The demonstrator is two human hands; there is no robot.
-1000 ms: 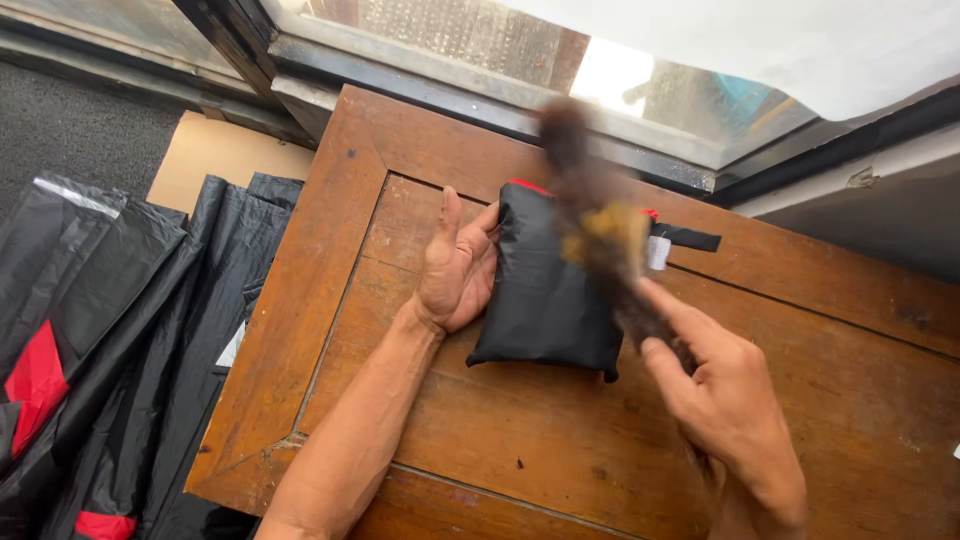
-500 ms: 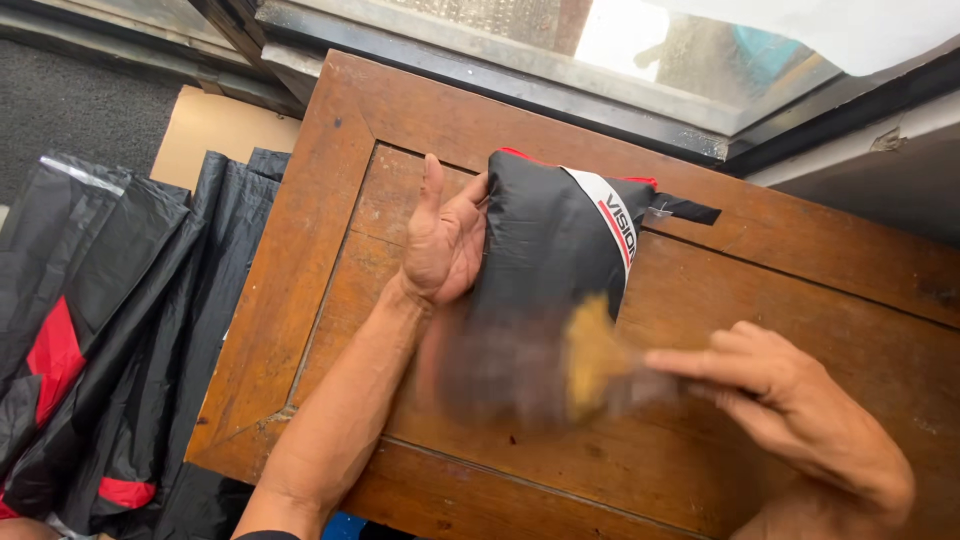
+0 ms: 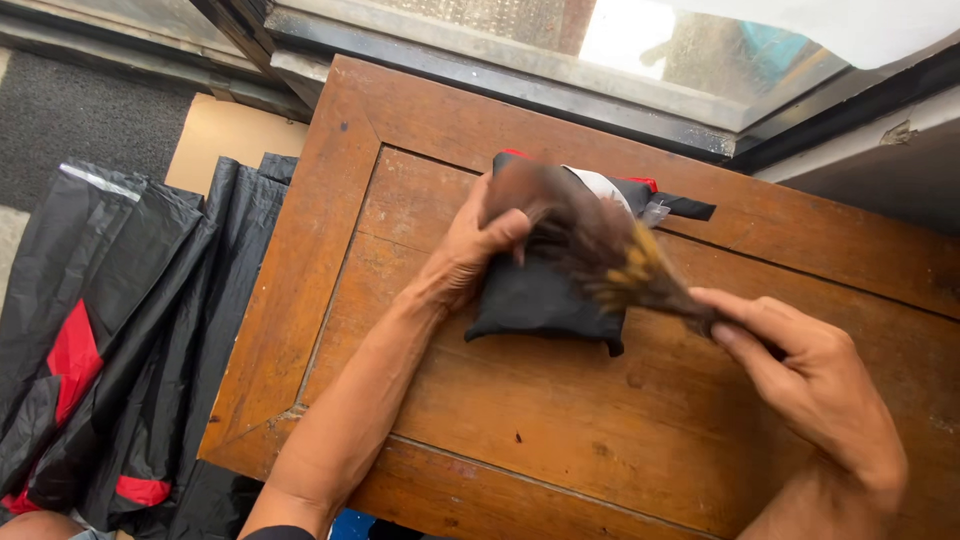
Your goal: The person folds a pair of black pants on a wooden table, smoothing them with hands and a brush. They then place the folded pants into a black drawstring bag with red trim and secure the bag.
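Gripping the thin handle of a brown feather duster (image 3: 600, 250) between thumb and fingers, my right hand (image 3: 815, 385) sits nearest to me, low at the right of the worn brown wooden table (image 3: 560, 440). The duster's plume is a blur as it sweeps over the folded black fabric pouch (image 3: 540, 300), so I judge the step in hand to be brushing dust off the pouch's top face. My left hand (image 3: 470, 250) lies a little farther out, its palm and curled fingers pressed on the pouch's left edge, pinning it flat on the tabletop rather than closing around it. The pouch lies near the middle of the table's recessed panel, with a red-trimmed edge, a white label and a short black strap (image 3: 685, 207) showing at its far side. To my mind the next stroke calls for a firm hold-down on the left, so the light pouch does not slide, and for a stroke running clear of my holding fingers. Off to my left, on the floor beside the table, lie crumpled black and red plastic-looking garments (image 3: 110, 330). Beyond the table's far edge runs a dark metal window frame (image 3: 520, 85) with bright glass behind it.
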